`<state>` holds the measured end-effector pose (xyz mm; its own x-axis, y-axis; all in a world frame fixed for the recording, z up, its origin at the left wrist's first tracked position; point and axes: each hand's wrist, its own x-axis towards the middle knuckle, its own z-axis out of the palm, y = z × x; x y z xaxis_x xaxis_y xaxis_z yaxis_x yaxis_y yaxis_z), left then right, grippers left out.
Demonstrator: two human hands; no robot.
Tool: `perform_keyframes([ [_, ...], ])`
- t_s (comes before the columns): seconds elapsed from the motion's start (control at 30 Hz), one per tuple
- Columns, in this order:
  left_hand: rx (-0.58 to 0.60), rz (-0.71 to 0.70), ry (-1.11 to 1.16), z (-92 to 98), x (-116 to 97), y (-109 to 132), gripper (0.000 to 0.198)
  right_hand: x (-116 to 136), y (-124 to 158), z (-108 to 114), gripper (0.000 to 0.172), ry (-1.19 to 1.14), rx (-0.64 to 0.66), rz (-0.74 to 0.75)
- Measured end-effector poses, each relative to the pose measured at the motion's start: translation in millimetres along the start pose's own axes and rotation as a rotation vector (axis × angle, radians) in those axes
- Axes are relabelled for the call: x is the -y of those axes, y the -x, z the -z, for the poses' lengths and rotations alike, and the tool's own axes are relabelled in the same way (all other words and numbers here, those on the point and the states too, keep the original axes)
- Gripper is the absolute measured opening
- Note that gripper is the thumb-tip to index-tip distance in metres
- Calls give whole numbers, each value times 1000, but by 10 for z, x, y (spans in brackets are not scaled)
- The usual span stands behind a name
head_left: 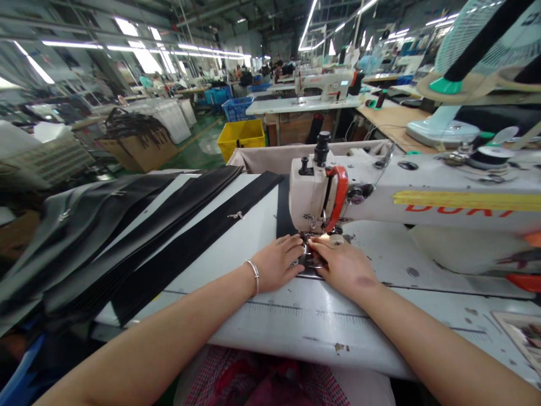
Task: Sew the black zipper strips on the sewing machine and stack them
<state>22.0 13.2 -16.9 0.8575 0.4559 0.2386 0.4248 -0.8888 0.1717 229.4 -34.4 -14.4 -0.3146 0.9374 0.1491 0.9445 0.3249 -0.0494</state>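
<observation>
A white sewing machine (310,197) with a red lever stands over the worktable. A black strip of material (284,217) lies flat just left of and behind its presser foot. My left hand (279,264), with a silver bangle at the wrist, rests with fingers stretched out flat at the left of the foot, by the strip's near end. Close to the needle on the other side is my right hand (344,264), its fingers bent together; what they pinch is hidden. A shiny metal plate (310,265) shows between the hands.
Stacked black strips (186,242) lie on the table to the left, a small pair of metal thread snips (235,215) on top. Wider black pieces (93,208) hang at the far left. Behind are a yellow crate (240,138), another sewing machine (325,84) and a fan (443,129).
</observation>
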Motion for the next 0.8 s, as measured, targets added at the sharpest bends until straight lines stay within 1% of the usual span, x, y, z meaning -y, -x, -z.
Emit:
perform_keyframes([
  [0.07, 8, 29, -46, -30, -33, 0, 36, 9, -10, -35, 45, 3, -4, -4],
  [0.17, 40, 87, -90, -52, -79, -19, 37, -11, -58, -72, 42, 4, -14, -8],
  [0.23, 79, 100, -98, -17, -55, 18, 42, -49, -58, -76, 39, 1, -21, 6],
  [0.27, 106, 113, -108, 23, -18, 73, 48, -68, -28, -75, 39, -2, -27, 20],
  [0.3, 129, 155, -129, 77, 34, 160, 54, -79, 28, -73, 39, -10, -36, 39],
  [0.33, 139, 231, -163, 143, 97, 276, 60, -74, 111, -73, 40, -25, -54, 56],
  [0.37, 133, 340, -207, 215, 165, 415, 65, -44, 216, -75, 40, -45, -80, 71],
  [0.43, 92, 607, -302, 352, 288, 709, 68, 125, 451, -82, 40, -103, -138, 99],
  [0.47, 67, 715, -338, 407, 331, 835, 67, 271, 555, -84, 41, -136, -156, 126],
  [0.5, 50, 776, -358, 448, 353, 927, 67, 456, 634, -82, 43, -170, -149, 167],
  [0.53, 47, 798, -366, 475, 353, 979, 66, 670, 683, -76, 46, -206, -132, 214],
  [0.57, 54, 783, -360, 488, 331, 991, 62, 897, 700, -69, 51, -240, -109, 278],
  [0.6, 64, 737, -346, 489, 288, 968, 57, 1118, 693, -60, 55, -267, -89, 337],
  [0.67, 77, 605, -310, 471, 157, 863, 50, 1465, 645, -50, 58, -303, -77, 409],
  [0.7, 78, 543, -295, 456, 79, 808, 48, 1558, 630, -52, 56, -304, -78, 417],
  [0.73, 78, 494, -285, 443, 0, 766, 50, 1583, 631, -58, 54, -293, -84, 410],
  [0.77, 79, 460, -278, 433, -76, 743, 54, 1537, 650, -70, 49, -267, -89, 391],
  [0.8, 85, 436, -271, 429, -142, 740, 58, 1423, 685, -88, 45, -228, -96, 362],
])
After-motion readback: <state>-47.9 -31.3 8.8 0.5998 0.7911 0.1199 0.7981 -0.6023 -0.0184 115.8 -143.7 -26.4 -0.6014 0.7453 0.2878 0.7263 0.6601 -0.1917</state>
